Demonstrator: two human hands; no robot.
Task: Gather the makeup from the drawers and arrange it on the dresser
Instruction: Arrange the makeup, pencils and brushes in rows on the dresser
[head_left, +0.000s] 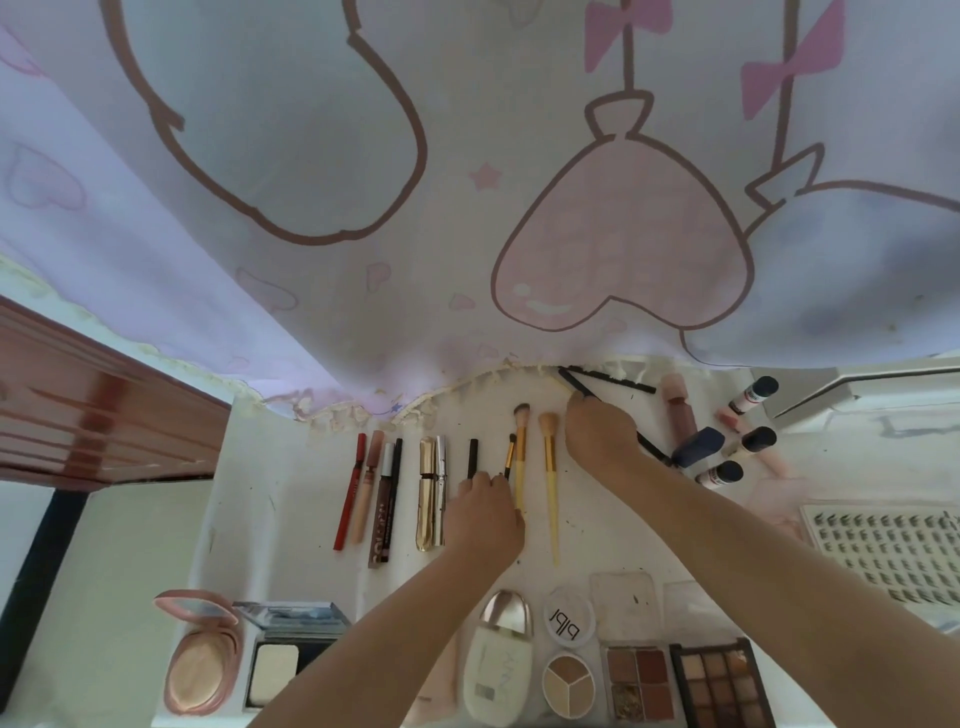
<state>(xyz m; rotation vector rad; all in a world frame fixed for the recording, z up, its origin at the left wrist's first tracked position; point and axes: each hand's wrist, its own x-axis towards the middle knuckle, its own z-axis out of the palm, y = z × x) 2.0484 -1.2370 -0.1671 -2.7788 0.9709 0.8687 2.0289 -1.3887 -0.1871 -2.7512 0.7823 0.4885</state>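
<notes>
Makeup lies in rows on the white dresser top (260, 499). A red pencil (349, 493), lip tubes (383, 499) and a gold tube (427, 493) lie side by side. My left hand (485, 514) rests with curled fingers on a small black-and-gold brush (509, 457), next to a black stick (472, 457). Two yellow-handled brushes (549, 488) lie to its right. My right hand (600, 441) grips a thin black pencil (574, 383) that pokes out on both sides of the hand. Compacts and palettes (719, 686) line the near edge.
A pink-printed curtain (467, 182) hangs over the dresser's back edge. Small dark-capped bottles (753, 395), a blue tube (698, 447) and a pink tube (680, 410) lie at the right, with a lash tray (888, 551) beside them. A brown wooden piece of furniture (93, 400) stands at left.
</notes>
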